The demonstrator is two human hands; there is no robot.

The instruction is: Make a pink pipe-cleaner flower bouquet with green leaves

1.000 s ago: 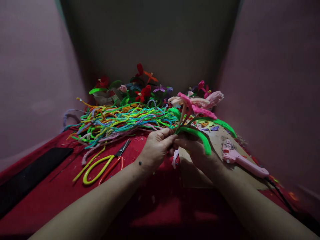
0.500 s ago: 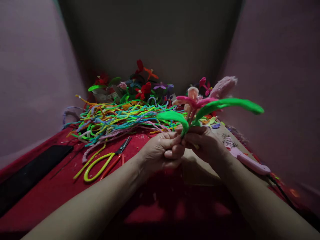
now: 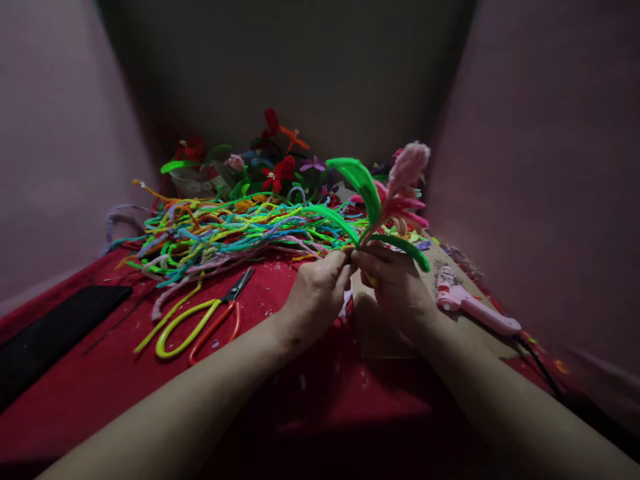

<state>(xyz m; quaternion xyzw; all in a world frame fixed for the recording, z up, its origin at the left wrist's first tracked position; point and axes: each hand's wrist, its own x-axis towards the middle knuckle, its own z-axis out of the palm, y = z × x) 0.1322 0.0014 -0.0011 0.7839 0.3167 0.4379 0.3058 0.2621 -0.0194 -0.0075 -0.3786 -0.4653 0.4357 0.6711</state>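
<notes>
Between my two hands is a pipe-cleaner flower (image 3: 407,170) with a fuzzy pale-pink bud, darker pink petals and long green leaves (image 3: 363,183) fanning out from its stem. My left hand (image 3: 317,290) is closed, its thumb and fingers pinching the lower stem. Just right of it, my right hand (image 3: 395,283) is also closed around the stem at the base of the leaves. The fingertips of both hands touch or nearly touch. The stem's lower end is hidden by my fingers.
Many coloured pipe cleaners (image 3: 225,230) lie heaped beyond my hands, with finished flowers (image 3: 280,175) behind them. Yellow-and-red-handled scissors (image 3: 193,327) and a black flat object (image 3: 65,327) are at left. A pink glue gun (image 3: 480,313) rests on cardboard (image 3: 385,340) at right.
The flower has been turned in my hands: its leaves now point up, left and right, and the pale-pink bud stands more upright. The view has shifted slightly.
</notes>
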